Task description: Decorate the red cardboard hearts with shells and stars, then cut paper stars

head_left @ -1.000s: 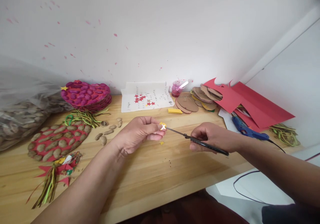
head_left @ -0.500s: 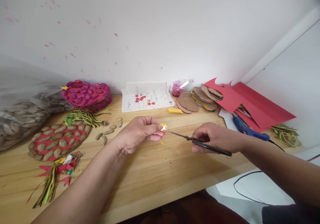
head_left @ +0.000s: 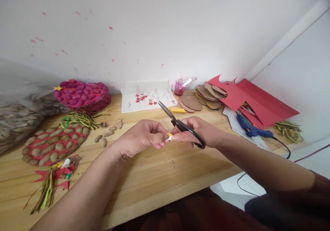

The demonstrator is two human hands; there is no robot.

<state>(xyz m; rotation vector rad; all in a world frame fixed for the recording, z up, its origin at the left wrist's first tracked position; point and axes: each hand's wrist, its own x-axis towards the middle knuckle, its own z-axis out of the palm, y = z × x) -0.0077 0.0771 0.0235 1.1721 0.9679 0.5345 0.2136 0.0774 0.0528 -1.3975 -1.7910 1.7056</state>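
Between the fingertips of my left hand (head_left: 144, 136) is a small paper star (head_left: 169, 138), white on top with yellow showing behind it. My right hand (head_left: 197, 129) keeps a pair of black-handled scissors (head_left: 187, 128) in its grip, blades pointing up and to the left. The thumb and fingertips of that same hand also touch the star's right side. Beyond the hands, small red stars (head_left: 141, 97) lie on a printed white sheet (head_left: 129, 104). A folded yellow paper piece (head_left: 177, 110) rests in front of the sheet.
On the left are a peanut-covered red disc (head_left: 55, 145), a magenta peanut-covered piece (head_left: 82, 95), loose peanuts (head_left: 103, 141) and a bag of peanuts (head_left: 18, 121). Cardboard discs (head_left: 192, 103), red paper (head_left: 268, 102) and a blue glue gun (head_left: 254, 130) with its cord lie right.
My right hand has moved left to meet the star beside my left hand. The scissors have swung from pointing at the star to pointing up and away.
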